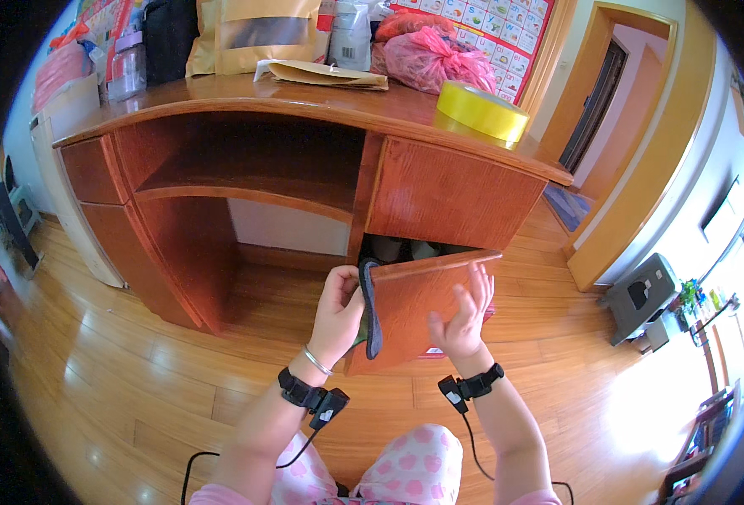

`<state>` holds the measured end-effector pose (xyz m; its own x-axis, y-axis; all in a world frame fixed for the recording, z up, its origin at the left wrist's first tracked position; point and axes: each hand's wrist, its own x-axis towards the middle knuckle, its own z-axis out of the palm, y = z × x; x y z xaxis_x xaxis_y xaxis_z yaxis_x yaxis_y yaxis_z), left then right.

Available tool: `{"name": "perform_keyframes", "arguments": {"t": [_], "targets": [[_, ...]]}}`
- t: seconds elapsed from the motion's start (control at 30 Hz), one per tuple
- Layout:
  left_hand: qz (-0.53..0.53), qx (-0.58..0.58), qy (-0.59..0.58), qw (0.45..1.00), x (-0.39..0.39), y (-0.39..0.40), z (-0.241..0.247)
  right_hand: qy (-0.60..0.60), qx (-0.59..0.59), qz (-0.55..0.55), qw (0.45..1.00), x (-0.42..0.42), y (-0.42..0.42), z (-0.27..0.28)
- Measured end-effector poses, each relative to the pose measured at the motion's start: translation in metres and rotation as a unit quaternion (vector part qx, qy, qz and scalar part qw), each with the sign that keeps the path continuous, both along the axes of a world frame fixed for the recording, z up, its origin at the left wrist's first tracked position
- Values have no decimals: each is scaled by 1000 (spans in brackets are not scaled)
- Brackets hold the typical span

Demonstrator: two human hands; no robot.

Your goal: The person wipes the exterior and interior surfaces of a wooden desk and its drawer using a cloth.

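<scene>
A wooden cabinet door (419,309) stands ajar below the right side of a desk, its top edge facing me. My left hand (339,309) pinches a dark grey cloth (372,309) at the door's left edge. The cloth hangs folded along that edge, with a bit of green showing behind it. In front of the door's right part is my right hand (463,312), fingers spread and holding nothing. Whether its fingertips touch the wood is hard to tell. Through the gap above the door, pale rounded objects (423,250) show in the dark cabinet.
On the desk top (233,104) lie a yellow tape roll (482,110), a brown paper envelope (327,74) and pink plastic bags (435,60). A closed panel (454,189) sits above the door. Cables run from both wristbands. A grey plastic box (646,293) stands on the floor at right.
</scene>
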<state>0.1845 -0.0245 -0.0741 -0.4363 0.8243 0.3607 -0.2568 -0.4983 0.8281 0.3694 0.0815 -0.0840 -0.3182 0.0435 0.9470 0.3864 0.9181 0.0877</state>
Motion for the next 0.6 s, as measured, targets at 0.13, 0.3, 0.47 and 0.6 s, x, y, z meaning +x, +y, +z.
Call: {"name": "perform_keyframes", "arguments": {"t": [0.13,0.3,0.47,0.6], "targets": [[-3,34,194,980,18,-6,15,-20,-69,-22,997,25,7,-9],[-235,77,413,877,59,-9,47,50,-92,89,991,46,14,-29],[-200,223,538,788,101,28,44,109,-180,73,975,82,-7,-39],[-93,218,547,803,120,83,38,82,-234,48,967,121,-5,-42]]}}
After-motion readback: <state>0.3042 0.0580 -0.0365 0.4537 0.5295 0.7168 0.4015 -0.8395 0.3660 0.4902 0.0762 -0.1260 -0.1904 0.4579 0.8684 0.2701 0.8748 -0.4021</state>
